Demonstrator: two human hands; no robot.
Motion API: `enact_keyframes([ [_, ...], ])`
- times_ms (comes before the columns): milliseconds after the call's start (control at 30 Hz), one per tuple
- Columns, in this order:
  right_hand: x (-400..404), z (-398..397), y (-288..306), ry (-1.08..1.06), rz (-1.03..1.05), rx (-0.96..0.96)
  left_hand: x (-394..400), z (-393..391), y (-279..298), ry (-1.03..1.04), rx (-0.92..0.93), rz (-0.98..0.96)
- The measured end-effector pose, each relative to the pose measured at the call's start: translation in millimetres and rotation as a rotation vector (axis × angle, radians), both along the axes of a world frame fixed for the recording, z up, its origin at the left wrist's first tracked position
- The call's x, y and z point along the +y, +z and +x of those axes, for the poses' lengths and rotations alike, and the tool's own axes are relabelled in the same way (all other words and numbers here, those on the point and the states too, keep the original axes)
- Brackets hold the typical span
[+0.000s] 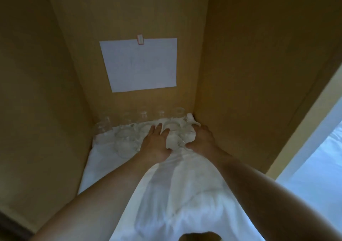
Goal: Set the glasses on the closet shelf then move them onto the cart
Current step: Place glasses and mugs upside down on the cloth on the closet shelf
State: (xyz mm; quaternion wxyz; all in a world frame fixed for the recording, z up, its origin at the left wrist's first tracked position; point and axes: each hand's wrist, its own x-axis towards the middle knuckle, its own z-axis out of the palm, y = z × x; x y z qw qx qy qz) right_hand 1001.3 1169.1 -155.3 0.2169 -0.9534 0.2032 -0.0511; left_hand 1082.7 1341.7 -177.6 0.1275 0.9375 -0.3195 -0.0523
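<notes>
1. Both bare forearms reach forward and slightly upward into a wooden closet, converging toward its back right corner.
2. The left hand lies palm down with its fingers spread and mostly straight, resting on a clear glass and the cloth beside it; the thumb angles toward the other hand. Its fingers are not wrapped round anything.
3. The right hand is cupped over a bunched part of the white cloth, with its fingers curled round the far side of a glass mug (the blur makes it hard to tell how firmly it holds).
4. The glasses stand in rows at the back of the shelf, on the white cloth, close against the rear wall; they are transparent and hard to count.
5. The cloth covers the shelf and hangs forward between the arms.
6. A white sheet of paper is stuck to the rear wall above the glasses, held by a small label at its top edge.
</notes>
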Motion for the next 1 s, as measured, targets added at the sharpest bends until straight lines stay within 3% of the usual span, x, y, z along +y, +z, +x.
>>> enact_keyframes([
  [333, 71, -42, 18, 0.024, -0.191, -0.033, 51, -35, 37, -0.043, -0.05, -0.167],
  [567, 106, -87, 17, -0.079, -0.143, 0.03, 80, -67, 44, -0.067, -0.044, -0.196],
  [1000, 149, -144, 33, 0.01, -0.197, 0.029, 130, -148, 67, 0.003, -0.05, -0.295],
])
